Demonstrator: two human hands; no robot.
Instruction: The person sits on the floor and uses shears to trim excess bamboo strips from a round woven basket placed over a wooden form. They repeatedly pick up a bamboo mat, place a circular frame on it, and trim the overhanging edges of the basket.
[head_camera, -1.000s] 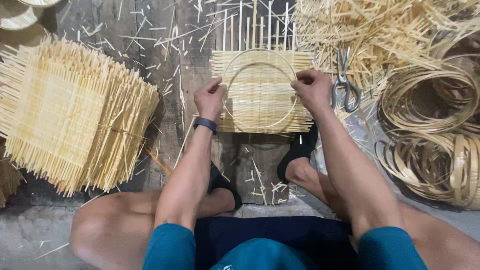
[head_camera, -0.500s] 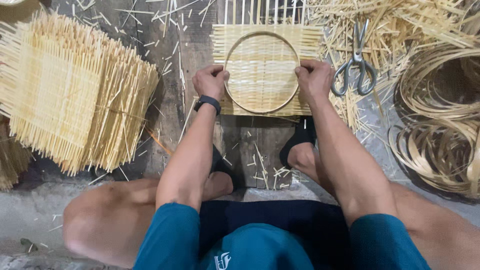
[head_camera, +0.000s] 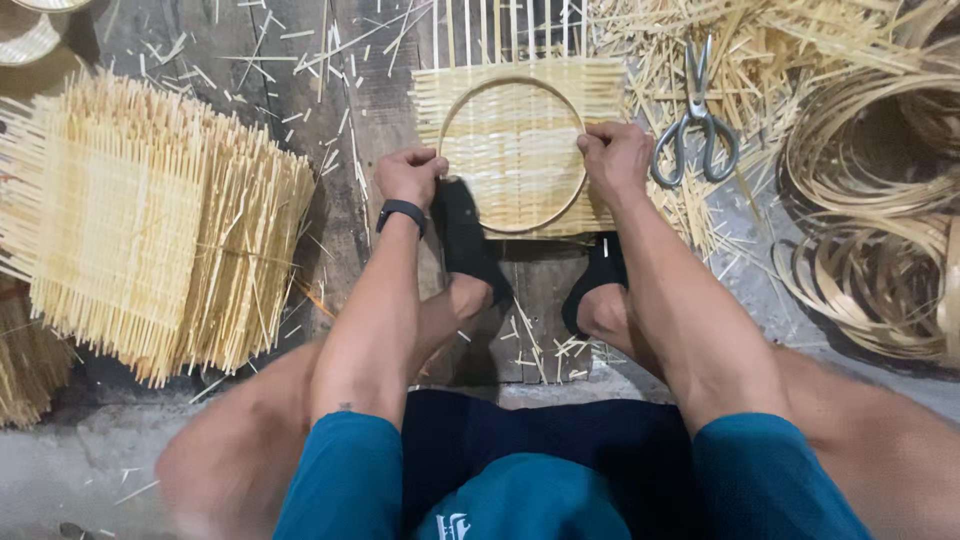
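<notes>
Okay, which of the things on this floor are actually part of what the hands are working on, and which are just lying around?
In hand:
- left hand and right hand, gripping either side of the round bamboo hoop
- square woven bamboo mat under the hoop

Lying about:
- metal scissors
- stack of woven bamboo mats
- coils of bamboo strip
- loose bamboo offcuts

Your left hand (head_camera: 408, 176) covers the left edge of the woven mat (head_camera: 520, 150) | your right hand (head_camera: 615, 160) hides the mat's right edge | far right of the mat, the coiled strips (head_camera: 880, 230) run off frame | your knees below the mat are blurred.
</notes>
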